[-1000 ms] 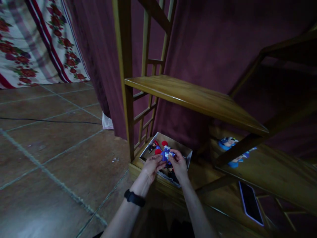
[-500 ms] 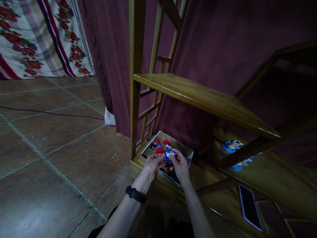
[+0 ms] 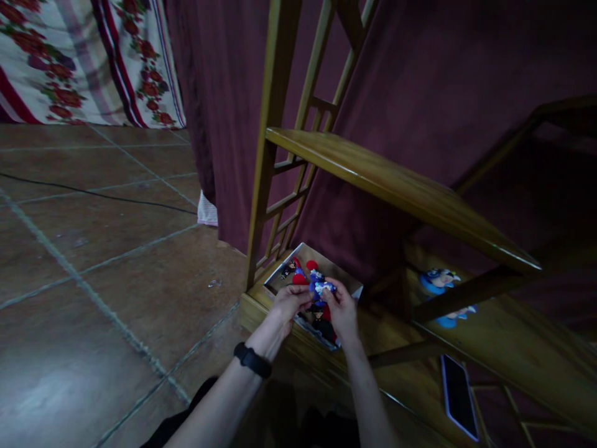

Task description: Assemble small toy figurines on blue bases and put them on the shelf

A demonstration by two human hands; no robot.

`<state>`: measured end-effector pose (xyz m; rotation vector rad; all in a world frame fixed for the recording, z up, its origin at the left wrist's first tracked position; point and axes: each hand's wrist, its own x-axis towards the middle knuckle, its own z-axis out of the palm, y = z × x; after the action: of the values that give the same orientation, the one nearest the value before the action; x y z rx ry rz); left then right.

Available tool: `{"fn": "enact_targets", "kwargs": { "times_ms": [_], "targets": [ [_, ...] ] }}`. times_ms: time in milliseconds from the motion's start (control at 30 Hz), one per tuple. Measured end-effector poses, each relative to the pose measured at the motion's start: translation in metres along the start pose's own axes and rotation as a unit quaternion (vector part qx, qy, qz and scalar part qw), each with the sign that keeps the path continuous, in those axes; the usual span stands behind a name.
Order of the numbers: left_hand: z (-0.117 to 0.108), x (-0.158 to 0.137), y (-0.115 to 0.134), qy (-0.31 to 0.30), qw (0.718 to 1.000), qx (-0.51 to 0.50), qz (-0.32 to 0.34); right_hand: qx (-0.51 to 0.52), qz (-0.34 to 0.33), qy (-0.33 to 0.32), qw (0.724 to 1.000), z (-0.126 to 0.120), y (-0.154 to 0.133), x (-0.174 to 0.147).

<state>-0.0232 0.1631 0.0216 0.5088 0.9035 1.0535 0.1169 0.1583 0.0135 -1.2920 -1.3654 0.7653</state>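
Between my two hands is a small blue-and-white figurine point(image 3: 321, 287), held over an open cardboard box point(image 3: 351, 277). My left hand point(image 3: 290, 305) pinches its left side, and a dark band circles that wrist. On the other side, the fingers of my right hand point(image 3: 342, 309) are closed on the same figurine. Inside the box lie several small red, black and blue figures, among them a dark figure point(image 3: 289, 269) and a red round piece point(image 3: 311, 265). My hands partly cover the box's near contents.
The box sits on the low board of a wooden shelf unit, under a higher shelf point(image 3: 373, 163). To the right are two blue-and-white figurines point(image 3: 439, 280) and a phone point(image 3: 459, 397). A purple curtain point(image 3: 219, 124) hangs behind; a black cable point(image 3: 102, 194) crosses the tiled floor.
The camera view has shifted and tilted slightly. Both hands stay on the figurine over the box, with only a small shift in finger position.
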Motion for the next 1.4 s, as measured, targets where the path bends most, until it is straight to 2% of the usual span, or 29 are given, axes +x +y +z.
{"fn": "enact_targets", "kwargs": {
  "times_ms": [267,500,700,867,1100,1400],
  "targets": [
    [0.002,-0.001,0.001,0.018,1.0,-0.01,0.012,0.022,0.044,-0.027,0.998,-0.004,-0.002,0.001],
    [0.002,-0.003,0.004,0.018,1.0,0.008,0.023,0.017,0.046,-0.029,0.998,-0.004,-0.001,0.001],
    [0.002,-0.003,0.003,0.016,0.999,0.012,0.028,-0.024,0.016,-0.031,0.999,-0.006,0.0,0.001],
    [0.0,0.0,0.001,0.034,0.999,-0.017,-0.001,-0.071,-0.025,-0.033,0.997,-0.007,-0.004,-0.001],
    [-0.004,0.002,-0.004,0.028,0.999,-0.034,-0.02,-0.122,-0.076,-0.077,0.987,-0.009,-0.015,-0.001],
    [-0.011,0.004,-0.007,0.029,0.999,-0.009,-0.011,-0.116,-0.075,-0.081,0.987,-0.008,-0.012,-0.002]
  ]
}}
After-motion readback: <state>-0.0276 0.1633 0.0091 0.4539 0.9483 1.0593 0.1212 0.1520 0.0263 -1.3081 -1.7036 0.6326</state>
